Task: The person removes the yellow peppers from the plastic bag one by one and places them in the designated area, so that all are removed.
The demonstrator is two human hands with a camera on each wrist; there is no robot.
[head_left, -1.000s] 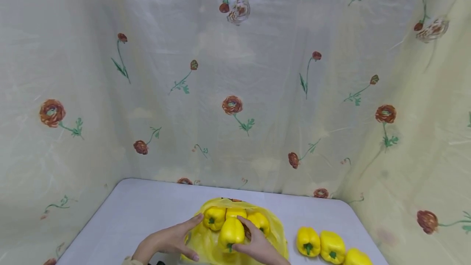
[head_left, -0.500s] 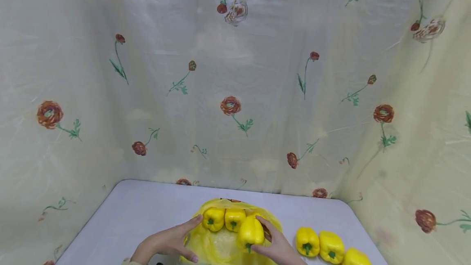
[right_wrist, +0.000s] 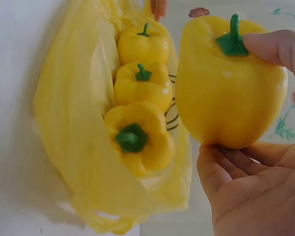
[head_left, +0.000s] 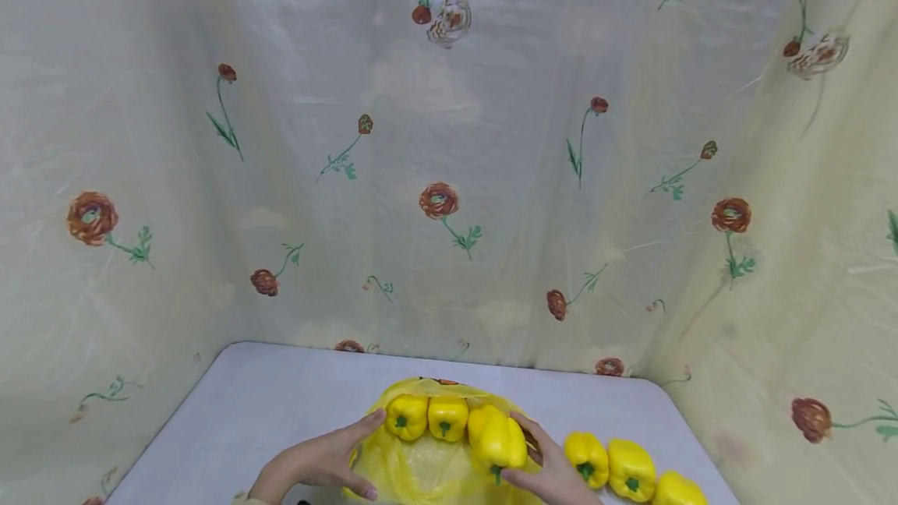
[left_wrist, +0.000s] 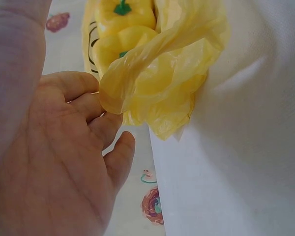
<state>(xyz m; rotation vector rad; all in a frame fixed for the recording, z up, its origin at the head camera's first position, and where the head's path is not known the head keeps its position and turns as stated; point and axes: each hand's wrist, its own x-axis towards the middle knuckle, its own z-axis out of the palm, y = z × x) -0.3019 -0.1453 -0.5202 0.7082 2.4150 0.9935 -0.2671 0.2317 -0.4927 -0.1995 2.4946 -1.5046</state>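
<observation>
pinching a pepper [head_left: 501,444], the right hand [head_left: 550,470] hovers over the bag [head_left: 421,470]; left hand [head_left: 324,454], spread, touches its left edge.

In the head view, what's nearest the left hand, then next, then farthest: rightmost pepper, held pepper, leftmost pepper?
1. Leftmost pepper: in the bag, by the left hand.
2. Held pepper: farther right, in the right hand.
3. Rightmost pepper: on the table's right.

From my remote view I see yellow peppers [right_wrist: 226,93] with green stems [right_wrist: 234,28], a yellow bag [right_wrist: 73,113] with black lines, a white surface [head_left: 295,388], and rust-red, green-leaved flowers [head_left: 439,199] patterning a pale curtain [head_left: 491,115].
</observation>
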